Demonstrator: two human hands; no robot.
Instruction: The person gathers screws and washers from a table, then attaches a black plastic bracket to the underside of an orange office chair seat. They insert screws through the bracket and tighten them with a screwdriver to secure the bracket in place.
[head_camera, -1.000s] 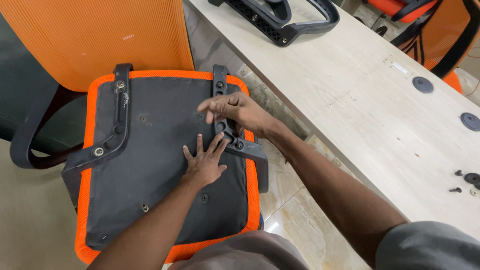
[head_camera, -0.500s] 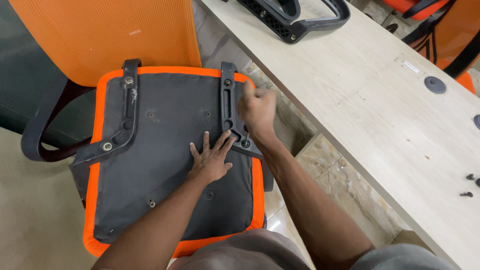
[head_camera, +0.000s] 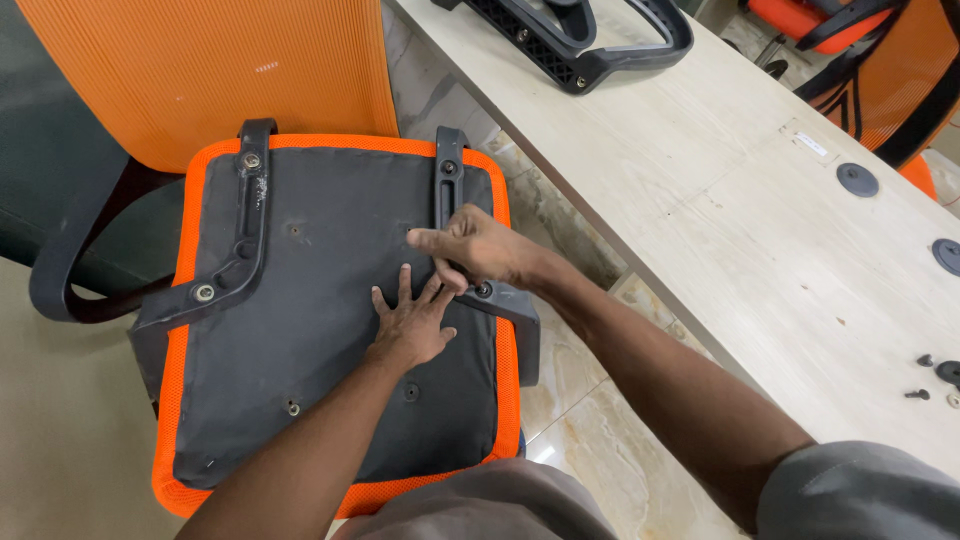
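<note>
Orange mesh chair backrest (head_camera: 210, 75) is seen at far left, ribbed weave, slightly curved; below it the upturned seat pan with dark grey fabric underside and orange mesh border (head_camera: 300, 330) is laid bottom-up on the beige floor (head_camera: 60, 440), close against the table edge.

Left black plastic armrest bracket (head_camera: 245, 235) is seated flat on the underside; three bolt heads are visible along it, so that side is judged fastened; its curved black arm loop (head_camera: 60, 270) hangs past the seat edge. Several bare bolt holes are seen mid-panel, so a base plate is judged not yet mounted.

Left hand (head_camera: 410, 325) is pressed flat, fingers spread, on the grey fabric, grasping nothing. Right hand (head_camera: 470, 245) is laid over the right black plastic armrest bracket (head_camera: 450, 180), fingers curled at its lower bolt; whether something is pinched there cannot be told. One bolt head is seen at that bracket's top, another just beside the fingers; tightness cannot be judged, so this side is judged in progress.

Pale wood-grain laminate table (head_camera: 720, 200) is matte and smooth; a black moulded plastic chair part (head_camera: 590, 45) lies at its far end; round grey cable grommets (head_camera: 857, 180) are set in the top; small dark loose screws (head_camera: 925, 375) are left near the right edge, unused.
</note>
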